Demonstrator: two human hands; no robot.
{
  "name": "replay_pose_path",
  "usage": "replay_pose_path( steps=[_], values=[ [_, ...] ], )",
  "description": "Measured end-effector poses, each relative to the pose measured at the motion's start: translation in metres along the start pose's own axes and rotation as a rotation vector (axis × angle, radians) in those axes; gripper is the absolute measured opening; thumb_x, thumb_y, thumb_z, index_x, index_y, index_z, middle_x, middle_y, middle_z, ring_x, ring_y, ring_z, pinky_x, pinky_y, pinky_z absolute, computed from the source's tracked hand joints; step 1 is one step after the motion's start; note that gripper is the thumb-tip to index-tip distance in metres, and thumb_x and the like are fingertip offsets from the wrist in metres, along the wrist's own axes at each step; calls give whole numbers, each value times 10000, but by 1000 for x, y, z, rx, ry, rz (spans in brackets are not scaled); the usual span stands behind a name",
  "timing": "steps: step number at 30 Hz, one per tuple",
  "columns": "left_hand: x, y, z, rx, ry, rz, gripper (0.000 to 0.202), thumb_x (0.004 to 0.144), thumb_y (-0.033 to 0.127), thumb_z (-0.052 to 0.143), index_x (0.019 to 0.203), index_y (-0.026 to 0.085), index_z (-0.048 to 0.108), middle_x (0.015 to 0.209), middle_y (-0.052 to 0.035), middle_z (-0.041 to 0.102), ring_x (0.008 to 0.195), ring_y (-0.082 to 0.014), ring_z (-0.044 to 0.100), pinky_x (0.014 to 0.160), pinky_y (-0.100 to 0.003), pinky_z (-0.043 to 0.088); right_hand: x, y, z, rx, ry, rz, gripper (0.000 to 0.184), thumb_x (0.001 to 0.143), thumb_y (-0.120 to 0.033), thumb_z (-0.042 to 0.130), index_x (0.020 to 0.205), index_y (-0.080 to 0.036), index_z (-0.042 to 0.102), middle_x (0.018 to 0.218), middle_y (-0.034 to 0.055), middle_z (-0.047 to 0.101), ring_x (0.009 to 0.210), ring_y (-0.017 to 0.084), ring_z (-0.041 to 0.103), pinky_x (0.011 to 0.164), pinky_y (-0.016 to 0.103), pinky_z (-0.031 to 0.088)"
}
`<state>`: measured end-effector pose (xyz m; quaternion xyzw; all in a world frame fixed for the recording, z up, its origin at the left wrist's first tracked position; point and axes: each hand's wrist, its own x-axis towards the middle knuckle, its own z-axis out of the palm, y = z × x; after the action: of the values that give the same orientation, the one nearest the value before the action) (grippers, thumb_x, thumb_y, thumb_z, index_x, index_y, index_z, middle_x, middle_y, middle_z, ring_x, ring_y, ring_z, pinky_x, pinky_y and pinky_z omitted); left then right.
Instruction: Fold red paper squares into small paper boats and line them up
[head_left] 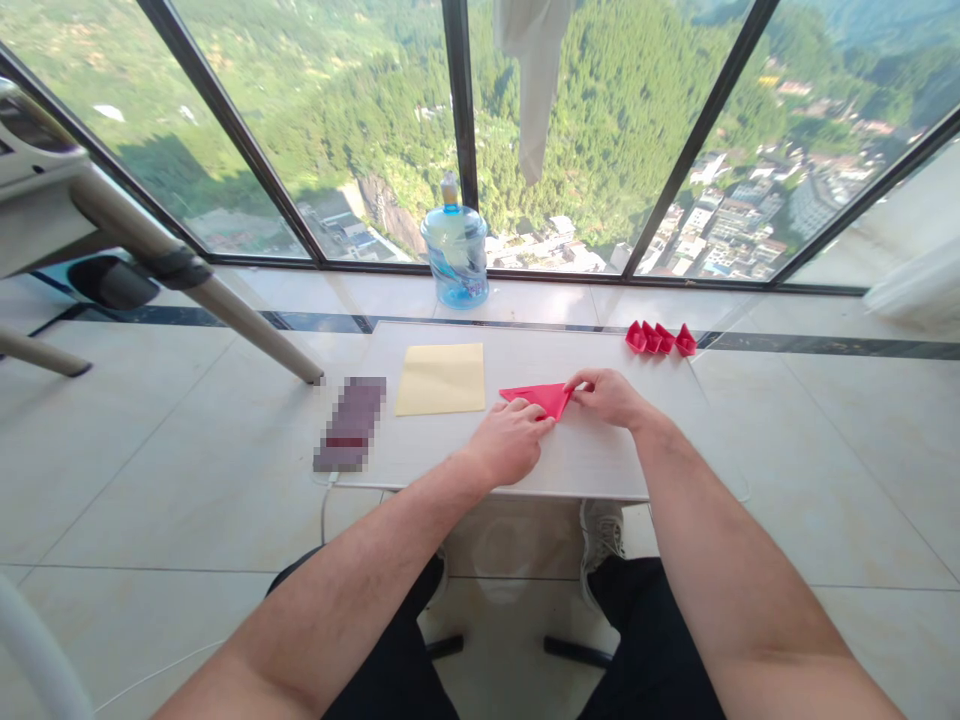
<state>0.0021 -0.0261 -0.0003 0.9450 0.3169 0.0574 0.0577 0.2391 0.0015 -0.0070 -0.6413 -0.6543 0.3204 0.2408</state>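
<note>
A folded sheet of red paper (553, 398), now a flat triangle, lies on the low white table in front of me. My left hand (512, 438) rests over its lower left part, fingers on top and thumb at the bottom edge, holding it against the table. The right upper corner is pinched between thumb and fingers of my right hand (602, 396). Several small folded red paper pieces (651, 338) stand in a row at the table's far right corner. To the left of my hands lies a flat yellow sheet of paper (441, 379).
The white table (450, 455) has a blurred-out phone-like object (351, 425) with a white cable at its left edge. Behind it, a blue water jug (455, 255) stands by the tall windows. A metal-legged frame (247, 325) reaches in from the left.
</note>
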Motion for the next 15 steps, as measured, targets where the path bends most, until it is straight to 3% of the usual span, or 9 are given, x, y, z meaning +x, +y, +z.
replay_pose_path(
  steps=[7,15],
  values=[
    [0,2,-1,-10,-18,-16,428,893,197,456,1291,233,611,1266,-87,642,1151,-265,531,956,-440,411,12,-4,9,49,36,0,157,752,-271,622,791,-191,751,717,5,722,645,140,595,636,247,465],
    [-1,4,-5,-42,-22,-28,408,893,169,451,1265,211,613,1266,-84,655,1152,-249,538,985,-420,407,18,-13,16,-70,66,120,95,743,-217,652,745,-191,744,722,9,736,682,144,631,638,235,457]
  ],
)
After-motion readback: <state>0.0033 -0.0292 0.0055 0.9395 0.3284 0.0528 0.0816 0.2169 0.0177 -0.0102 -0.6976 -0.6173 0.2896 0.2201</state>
